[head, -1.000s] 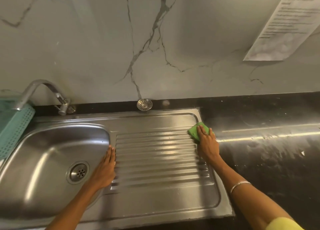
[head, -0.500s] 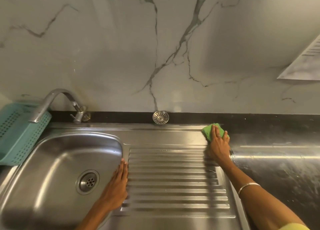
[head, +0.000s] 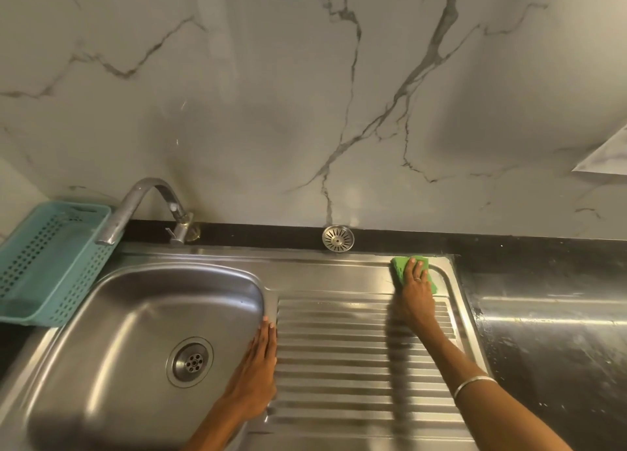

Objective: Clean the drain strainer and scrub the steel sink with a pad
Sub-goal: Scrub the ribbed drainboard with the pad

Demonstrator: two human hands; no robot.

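Right hand (head: 415,294): straight fingers press green pad (head: 400,269) flat on steel sink (head: 339,271) drainboard, far right corner. Left hand (head: 256,372): flat, empty, bracing on basin rim. Drain strainer (head: 338,238) propped against wall. Step: scrubbing. Next: strokes across remaining ridges, likely.

glossy steel sink (head: 142,315), perforated plastic basket (head: 44,267).
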